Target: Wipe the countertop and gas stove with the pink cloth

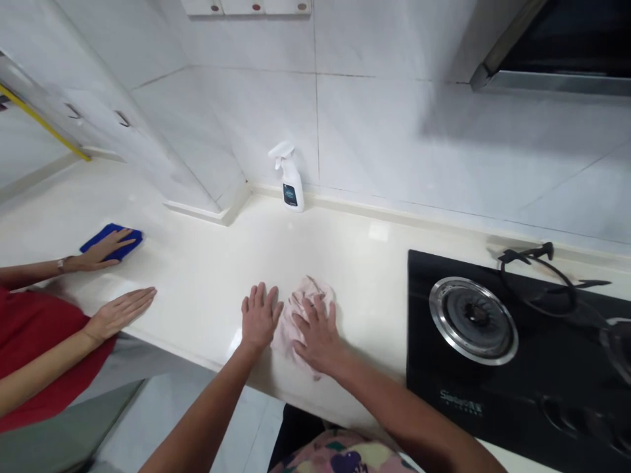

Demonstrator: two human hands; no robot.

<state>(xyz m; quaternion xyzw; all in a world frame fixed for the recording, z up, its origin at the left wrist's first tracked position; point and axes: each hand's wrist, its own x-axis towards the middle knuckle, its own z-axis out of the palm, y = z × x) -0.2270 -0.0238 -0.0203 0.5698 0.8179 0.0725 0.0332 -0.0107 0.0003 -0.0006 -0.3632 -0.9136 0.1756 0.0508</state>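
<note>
While the person's right hand (pixel 318 335) is pressing its widely spread fingers down onto a crumpled pink cloth (pixel 284 332) just left of the stove (pixel 444 341), the left hand (pixel 260 316) is resting open beside the cloth on the counter (pixel 207 289), its fingers apart and holding nothing. Farther left of the stove, a co-worker's hand (pixel 101 249) is pressing on a blue cloth (pixel 133 240), their other hand (pixel 118 314) is lying flat on the counter, and a spray bottle (pixel 290 180) is standing against the wall tiles (pixel 374 138).

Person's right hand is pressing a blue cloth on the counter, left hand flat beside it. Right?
No: the cloth under the right hand is pale pink, not blue, as the head view shows. The left hand is flat beside it. The blue cloth is under a co-worker's hand.
</note>
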